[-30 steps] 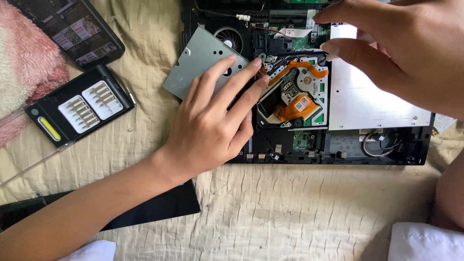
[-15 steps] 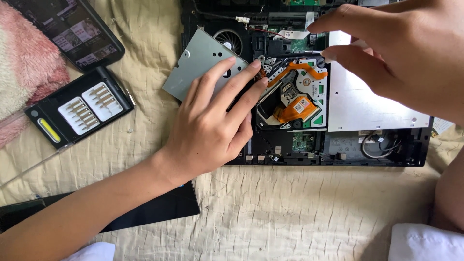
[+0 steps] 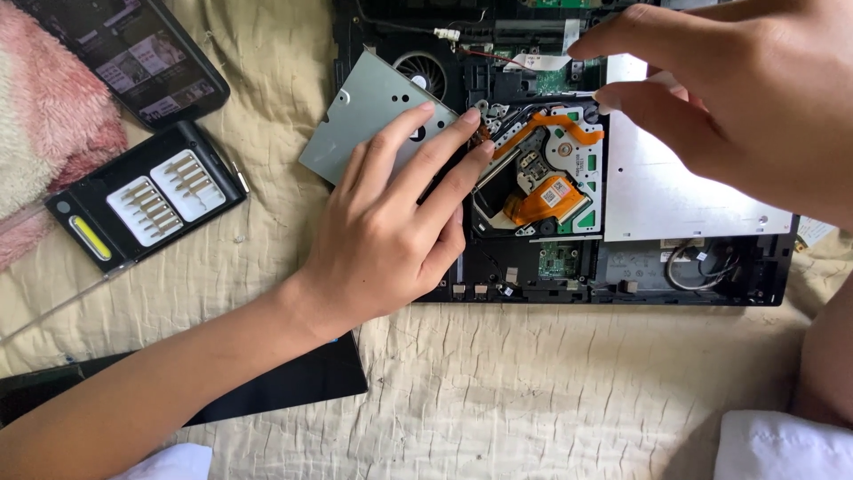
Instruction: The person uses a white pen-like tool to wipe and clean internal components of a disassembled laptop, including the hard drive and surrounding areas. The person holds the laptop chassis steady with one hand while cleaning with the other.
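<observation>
A dark phone screen (image 3: 133, 58) lies lit at top left. Below it sits a black bit case (image 3: 147, 197) with a yellow stripe.

A cream quilted bedspread (image 3: 551, 391) covers the whole visible ground; its fabric is wrinkled, with stitched wavy lines running across it. A pink and white fluffy blanket (image 3: 44, 151) lies at the far left edge, bunched against the bedspread. Light is soft and even, daylight in tone, with only faint shadows on the cloth. No wall, floor, window or other furniture falls within view.
</observation>
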